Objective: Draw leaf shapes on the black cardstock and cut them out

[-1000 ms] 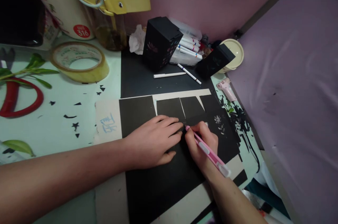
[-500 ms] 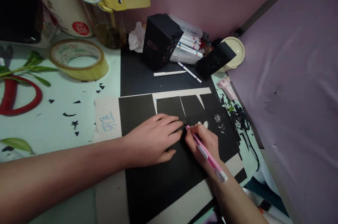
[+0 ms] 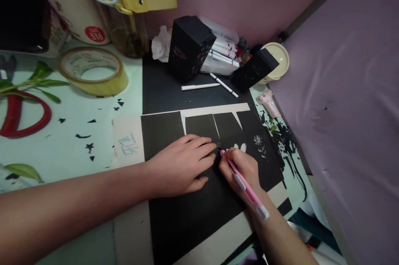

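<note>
Black paper (image 3: 187, 215), matte, cut into panels, small white flower marks at right. Left hand (image 3: 181, 167) flat, fingers spread on it. Right hand (image 3: 241, 169) fingers clamped on pink pen (image 3: 245, 186), tip touching paper.

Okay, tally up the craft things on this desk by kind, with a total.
Pink craft knife, held in the right hand: 1
Black paper boxes: 2
Loose white markers on the black mat: 2
Roll of tape: 1
Pink glue gun: 1
Black paper sheet under the left hand: 1
Total: 8
</note>
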